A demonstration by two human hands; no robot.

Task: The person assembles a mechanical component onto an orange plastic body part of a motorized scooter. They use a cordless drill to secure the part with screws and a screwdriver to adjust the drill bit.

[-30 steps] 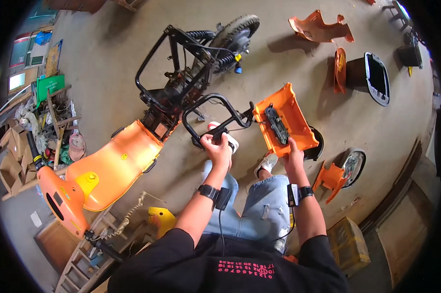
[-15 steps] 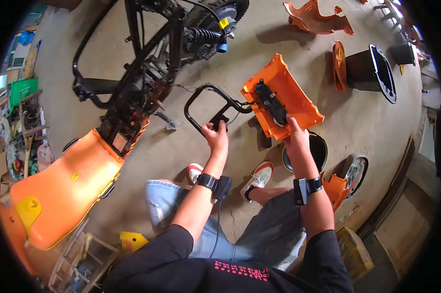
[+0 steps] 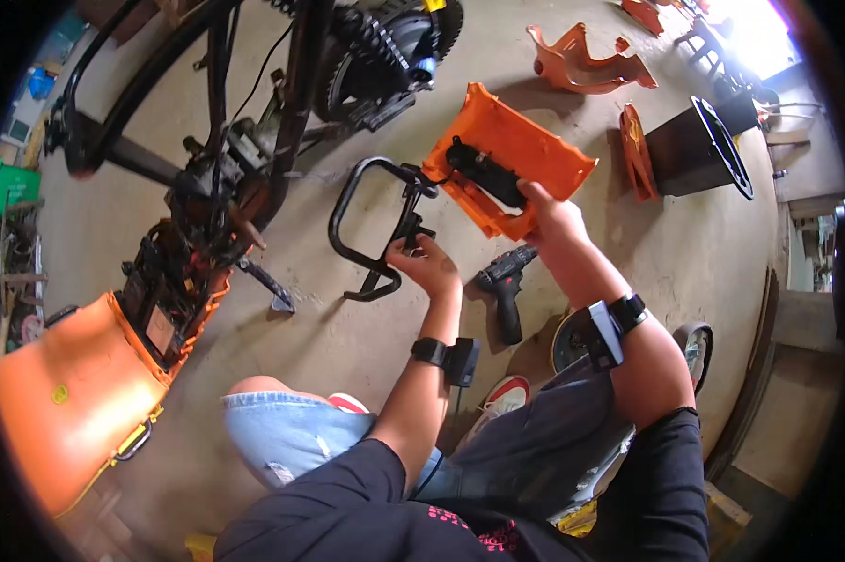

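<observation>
My left hand (image 3: 426, 266) is closed on the bracket of a black tubular grab rail (image 3: 339, 223), a bent loop held just above the floor. My right hand (image 3: 555, 217) grips the lower edge of an orange plastic panel (image 3: 525, 140), thumb on the inside. Fixed in that panel is a long black lamp-like unit (image 3: 483, 172). Rail and panel meet or nearly meet at the panel's left corner; a short wire seems to link them, but the joint is unclear. Below the panel, a cordless drill (image 3: 507, 298) lies on the floor.
A stripped motorbike frame (image 3: 291, 112) with an orange body (image 3: 76, 384) fills the left side, its stand (image 3: 271, 286) reaching the floor. At the right are a black bin (image 3: 692, 150), an orange strip (image 3: 636, 155) and an orange fairing (image 3: 591, 61). A round container (image 3: 565, 342) is partly behind my forearm.
My view has dropped and shifted, and my knees are more bent. Both hands have moved the rail and panel together, the panel tipping flatter. The drill has come into sight.
</observation>
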